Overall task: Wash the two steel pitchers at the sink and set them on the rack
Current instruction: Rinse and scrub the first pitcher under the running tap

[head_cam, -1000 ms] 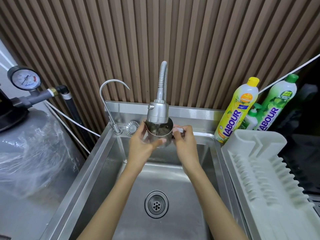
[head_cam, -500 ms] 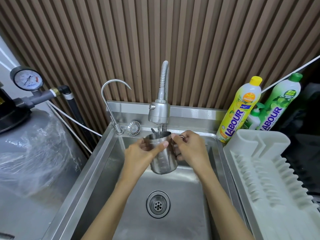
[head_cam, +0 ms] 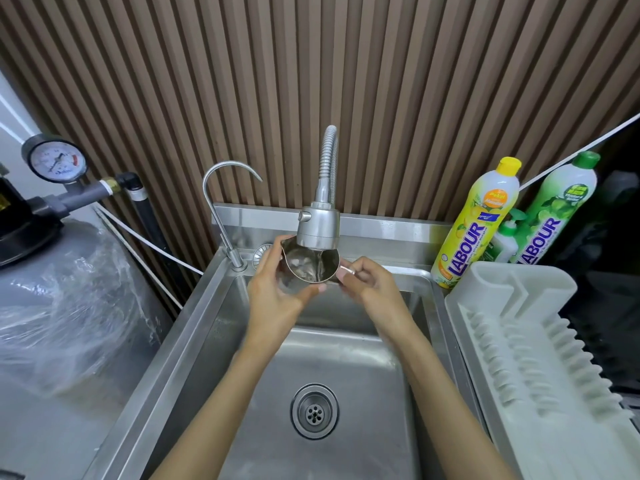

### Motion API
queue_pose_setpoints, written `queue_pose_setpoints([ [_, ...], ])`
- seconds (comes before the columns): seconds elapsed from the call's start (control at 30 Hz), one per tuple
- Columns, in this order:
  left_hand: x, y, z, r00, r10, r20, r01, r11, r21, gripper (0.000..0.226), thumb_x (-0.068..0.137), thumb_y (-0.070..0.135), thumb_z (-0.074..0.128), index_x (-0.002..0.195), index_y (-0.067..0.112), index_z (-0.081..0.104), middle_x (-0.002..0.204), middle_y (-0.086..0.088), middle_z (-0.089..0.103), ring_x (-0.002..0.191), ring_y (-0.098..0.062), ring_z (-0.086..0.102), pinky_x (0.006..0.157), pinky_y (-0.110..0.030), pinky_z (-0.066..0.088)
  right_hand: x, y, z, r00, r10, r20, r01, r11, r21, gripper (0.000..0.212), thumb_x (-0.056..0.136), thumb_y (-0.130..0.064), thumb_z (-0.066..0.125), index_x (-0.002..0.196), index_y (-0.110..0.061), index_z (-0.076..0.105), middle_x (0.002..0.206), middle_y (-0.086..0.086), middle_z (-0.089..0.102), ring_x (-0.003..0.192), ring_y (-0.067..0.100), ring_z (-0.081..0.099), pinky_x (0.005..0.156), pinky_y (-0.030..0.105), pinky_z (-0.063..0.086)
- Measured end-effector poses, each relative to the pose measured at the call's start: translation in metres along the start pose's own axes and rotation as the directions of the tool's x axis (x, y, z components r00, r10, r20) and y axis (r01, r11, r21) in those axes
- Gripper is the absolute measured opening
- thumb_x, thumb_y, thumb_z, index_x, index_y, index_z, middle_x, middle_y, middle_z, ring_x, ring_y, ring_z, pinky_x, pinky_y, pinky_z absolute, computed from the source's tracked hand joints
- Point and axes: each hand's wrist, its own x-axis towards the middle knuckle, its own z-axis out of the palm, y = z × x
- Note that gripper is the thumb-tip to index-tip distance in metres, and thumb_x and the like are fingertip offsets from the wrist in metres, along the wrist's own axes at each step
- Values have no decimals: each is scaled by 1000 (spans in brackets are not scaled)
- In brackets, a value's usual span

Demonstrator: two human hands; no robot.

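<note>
Pitcher: the steel pitcher (head_cam: 309, 266) is tipped, its open mouth facing you, directly under the faucet head (head_cam: 318, 230), above the sink (head_cam: 194, 327).
Material: shiny, smooth, round-walled metal.
Left hand: your left hand (head_cam: 277, 296) wraps its body.
Right hand: your right hand (head_cam: 370, 285) pinches the handle side.
Rack: ribbed white plastic rack (head_cam: 540, 358), right.

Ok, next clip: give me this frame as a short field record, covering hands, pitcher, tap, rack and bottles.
left hand: left hand wraps the steel pitcher from its left side
right hand: right hand pinches its handle side
pitcher: tilted, mouth toward the camera, right under the spray head
water: thin stream seems to run into it
sink: sink basin holds no other item
rack: white dish rack, nothing on it
bottles: yellow-capped bottle, green-capped bottle
second pitcher: not in view
</note>
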Motion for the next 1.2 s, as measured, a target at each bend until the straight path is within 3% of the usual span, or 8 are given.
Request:
queue_pose_setpoints([
  [0.13,2,5,-5,994,112,8,-110,960,258,69,57,34,87,114,10,56,103,4,53,92,7,47,80,2,32,-4,11,5,991,91,97,-115,954,276,18,91,-15,57,74,-10,54,85,8,71,83,19,69,87,36,55],
  [0.33,-1,3,-5,995,-79,-54,94,907,410,79,54,80,57,92,11,64,88,-3,59,84,-17,55,72,-19,38,-12,-10,2,987,145,-62,-137,984,116,20,85,-23,65,77,-6,59,74,10,70,58,19,68,55,35,60],
  [0.5,-1,3,-2,922,-369,119,359,928,102,47,59,57,78,87,19,72,77,9,72,71,6,65,62,-1,42,-15,-30,0,961,-1,-275,-84,951,-299,30,81,-32,69,68,-10,55,74,14,71,67,27,69,58,41,59],
  [0.6,-3,-7,-1,889,-375,265,407,910,-79,61,55,45,86,108,21,68,99,7,74,98,-2,67,89,-15,48,-18,-34,3,942,-200,-270,22,839,-544,26,82,-32,67,68,-13,55,72,9,68,72,26,63,66,32,50],
  [0.67,-5,-8,3,914,-321,249,371,909,-189,58,65,20,84,118,16,61,113,5,70,110,-6,63,103,-27,44,-19,-30,5,951,-211,-228,88,888,-452,22,85,-22,64,68,-15,51,93,8,72,83,20,65,74,29,49],
  [0.8,0,-2,0,976,-190,110,211,948,-236,72,64,-3,81,124,25,52,121,1,63,114,-7,59,100,-20,45,-13,-14,7,992,-85,-89,82,996,-40,21,89,-11,59,71,-12,48,113,-6,66,93,-8,62,79,7,45],
  [0.93,2,10,-6,1000,1,3,-1,994,111,78,59,17,88,128,15,52,113,1,50,105,-11,54,91,-10,41,-10,6,14,1000,8,-18,-2,956,293,20,91,-14,56,73,-10,51,90,6,67,92,17,64,86,32,53],
  [1.2,-9,13,-4,979,-187,-79,203,896,394,72,59,63,73,113,16,62,100,-5,49,96,-20,54,84,-22,42,-19,-9,11,980,167,-108,-152,979,134,23,87,-23,64,72,-9,54,89,12,68,61,26,66,56,40,60],
])
